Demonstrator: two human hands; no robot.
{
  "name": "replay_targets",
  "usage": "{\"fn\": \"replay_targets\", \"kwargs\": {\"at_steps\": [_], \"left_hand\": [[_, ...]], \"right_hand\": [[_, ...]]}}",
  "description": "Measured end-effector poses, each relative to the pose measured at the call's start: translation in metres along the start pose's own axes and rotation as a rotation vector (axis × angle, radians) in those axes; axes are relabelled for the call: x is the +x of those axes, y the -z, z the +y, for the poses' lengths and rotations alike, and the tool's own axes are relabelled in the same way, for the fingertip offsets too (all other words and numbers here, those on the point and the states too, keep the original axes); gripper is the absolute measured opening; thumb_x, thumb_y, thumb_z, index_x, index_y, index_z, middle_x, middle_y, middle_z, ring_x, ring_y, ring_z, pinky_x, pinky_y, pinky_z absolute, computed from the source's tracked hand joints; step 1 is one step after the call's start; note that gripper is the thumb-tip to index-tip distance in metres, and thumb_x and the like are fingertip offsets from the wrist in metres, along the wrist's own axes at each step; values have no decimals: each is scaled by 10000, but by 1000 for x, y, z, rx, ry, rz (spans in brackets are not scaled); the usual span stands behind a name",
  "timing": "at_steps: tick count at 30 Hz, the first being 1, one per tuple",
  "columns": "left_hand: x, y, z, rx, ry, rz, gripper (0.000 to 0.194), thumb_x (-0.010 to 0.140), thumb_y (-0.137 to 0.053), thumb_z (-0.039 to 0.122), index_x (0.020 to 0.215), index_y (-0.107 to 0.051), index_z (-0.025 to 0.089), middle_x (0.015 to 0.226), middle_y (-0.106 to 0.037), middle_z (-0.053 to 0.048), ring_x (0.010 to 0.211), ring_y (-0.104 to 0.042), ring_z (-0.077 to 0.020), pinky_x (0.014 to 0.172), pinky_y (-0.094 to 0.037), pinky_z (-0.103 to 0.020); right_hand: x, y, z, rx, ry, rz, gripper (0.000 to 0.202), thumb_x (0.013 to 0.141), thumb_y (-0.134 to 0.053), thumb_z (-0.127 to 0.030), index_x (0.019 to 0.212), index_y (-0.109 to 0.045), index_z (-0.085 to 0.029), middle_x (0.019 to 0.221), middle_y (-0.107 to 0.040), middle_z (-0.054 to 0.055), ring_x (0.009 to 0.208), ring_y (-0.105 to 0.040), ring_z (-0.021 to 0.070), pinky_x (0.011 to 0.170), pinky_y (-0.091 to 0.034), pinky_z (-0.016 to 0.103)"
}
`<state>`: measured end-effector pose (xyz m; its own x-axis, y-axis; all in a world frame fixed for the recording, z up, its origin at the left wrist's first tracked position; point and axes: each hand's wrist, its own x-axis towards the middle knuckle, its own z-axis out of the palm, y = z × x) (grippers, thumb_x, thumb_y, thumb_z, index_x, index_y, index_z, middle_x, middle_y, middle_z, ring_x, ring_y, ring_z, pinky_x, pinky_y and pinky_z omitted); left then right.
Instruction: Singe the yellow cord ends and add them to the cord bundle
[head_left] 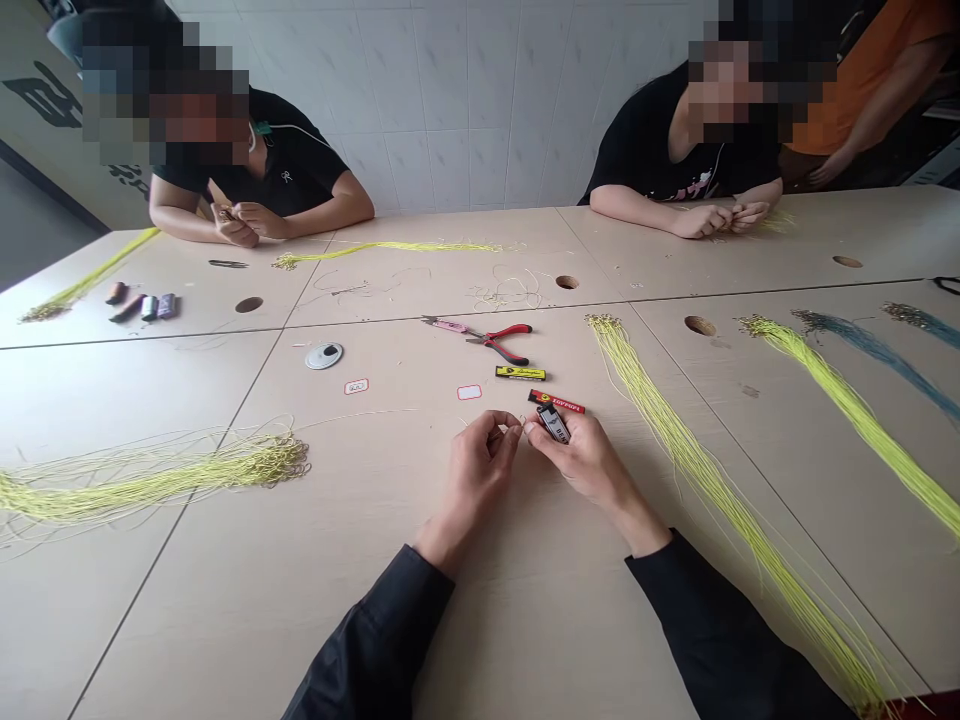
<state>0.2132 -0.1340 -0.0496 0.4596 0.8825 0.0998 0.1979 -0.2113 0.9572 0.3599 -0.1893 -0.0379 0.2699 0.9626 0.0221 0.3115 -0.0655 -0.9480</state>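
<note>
My left hand [484, 450] is closed in a pinch, thumb and forefinger pressed together near a thin cord end or small metal bit too tiny to make out. Close beside it, my right hand [581, 450] is wrapped round a black and silver lighter [553, 423]. Its thumb and finger nearly meet the left fingertips. Just beyond the right hand lies a red and black lighter [556, 402], and past that a yellow one [520, 373]. Red-handled pliers [504, 342] and pink-handled tweezers [448, 325] rest farther back.
Yellow cord bundles lie at left [150, 485] and right [697, 450], with another yellow bundle [855, 415] and blue cords [885, 355] farther right. A round metal disc [324, 356] and paper labels [469, 393] lie ahead. Two people work across the table; a third stands at far right.
</note>
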Motion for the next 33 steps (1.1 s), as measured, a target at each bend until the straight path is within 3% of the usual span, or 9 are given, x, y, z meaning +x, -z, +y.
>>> {"fn": "replay_targets", "kwargs": {"at_steps": [12,19,27,33], "left_hand": [[0,0,3,54,-47,-41,166,896,-545,297,823,-603,159,578,-439,59,532,-356,-87,520,-284,-227],[-1,0,0,58,-50,-29,155,907,-531,288,855,-602,161,619,-474,49,550,-376,-89,528,-291,-230],[-1,0,0,15,-24,-36,155,888,-558,286,847,-631,155,595,-477,49,549,-374,-90,527,-293,-229],[0,0,-1,-54,10,-8,198,907,-562,336,861,-637,158,634,-511,38,561,-383,-90,532,-299,-229]], "right_hand": [[0,0,-2,-42,9,-9,138,850,-599,-315,814,-595,-182,726,-549,-16,663,-493,136,645,-416,246],[0,2,0,2,18,35,268,905,-565,-426,791,-571,-184,682,-496,-19,649,-460,142,618,-385,253],[1,2,-4,28,24,17,300,910,-582,-418,729,-521,-187,659,-412,-37,622,-382,123,587,-341,248],[0,5,-3,-7,34,23,218,903,-599,-381,832,-626,-177,756,-591,-2,706,-534,148,673,-422,249]]}}
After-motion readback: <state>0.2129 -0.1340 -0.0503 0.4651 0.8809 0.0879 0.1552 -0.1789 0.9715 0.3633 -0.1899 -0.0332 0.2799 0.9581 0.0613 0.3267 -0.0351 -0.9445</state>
